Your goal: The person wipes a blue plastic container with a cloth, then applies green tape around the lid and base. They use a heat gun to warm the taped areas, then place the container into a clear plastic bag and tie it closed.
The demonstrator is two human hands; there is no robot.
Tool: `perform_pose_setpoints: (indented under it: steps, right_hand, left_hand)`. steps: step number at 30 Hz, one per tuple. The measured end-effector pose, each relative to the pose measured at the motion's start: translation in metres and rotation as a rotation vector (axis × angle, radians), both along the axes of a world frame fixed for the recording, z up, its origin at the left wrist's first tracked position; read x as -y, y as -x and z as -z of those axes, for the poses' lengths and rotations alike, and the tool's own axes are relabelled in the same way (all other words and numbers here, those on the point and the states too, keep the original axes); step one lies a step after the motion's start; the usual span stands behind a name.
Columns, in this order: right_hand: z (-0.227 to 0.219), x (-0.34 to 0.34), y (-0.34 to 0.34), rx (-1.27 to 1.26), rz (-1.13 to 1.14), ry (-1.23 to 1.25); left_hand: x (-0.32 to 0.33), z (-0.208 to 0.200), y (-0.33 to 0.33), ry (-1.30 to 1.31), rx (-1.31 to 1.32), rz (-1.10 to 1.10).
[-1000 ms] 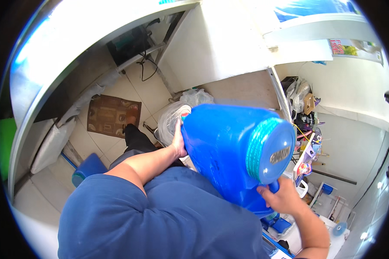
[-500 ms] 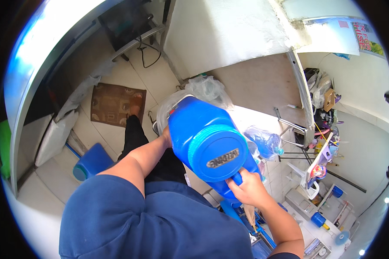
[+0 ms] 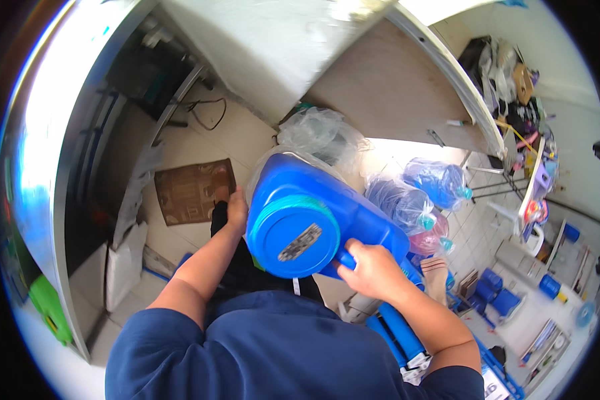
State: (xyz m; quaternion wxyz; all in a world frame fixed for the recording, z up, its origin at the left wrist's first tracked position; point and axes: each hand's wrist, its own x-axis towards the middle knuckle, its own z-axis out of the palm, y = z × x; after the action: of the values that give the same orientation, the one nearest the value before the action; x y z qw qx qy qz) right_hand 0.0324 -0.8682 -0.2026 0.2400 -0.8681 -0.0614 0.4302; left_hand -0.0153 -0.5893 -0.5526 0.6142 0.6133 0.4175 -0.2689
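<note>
- The person holds a large blue water jug in front of the chest, lifted clear of the tiled floor.
- The left hand presses flat against the jug's far left side, fingers spread on the plastic; its grip is a steadying clasp, not a closed fist.
- The right hand is clenched around the jug's moulded blue handle on the near right side and seems to carry most of the weight.
- The jug lies tipped over: its round base, with a greenish ring and a grey label, faces up toward the camera, and the long axis runs down and away toward the floor. The neck end is hidden behind the body.
- Judging progress: the jug is picked up and carried, not yet set down or mounted anywhere.
- Two more water bottles wrapped in clear plastic lie on the floor to the right, near a bare foot.
- A brown doormat lies on the floor to the left, and a crumpled clear plastic bag sits beyond the jug.
</note>
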Motion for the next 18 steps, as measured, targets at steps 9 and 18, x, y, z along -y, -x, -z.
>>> perform_pose_setpoints:
  steps: [9, 18]
  right_hand:
    - [0.171, 0.146, 0.000, 0.304, 1.477, -0.563]
    - [0.402, 0.112, 0.067, 0.046, 1.388, 0.306]
  left_hand:
    - [-0.045, 0.142, -0.097, -0.131, 0.094, 0.601]
    - [-0.023, 0.164, -0.111, -0.014, 0.075, 0.498]
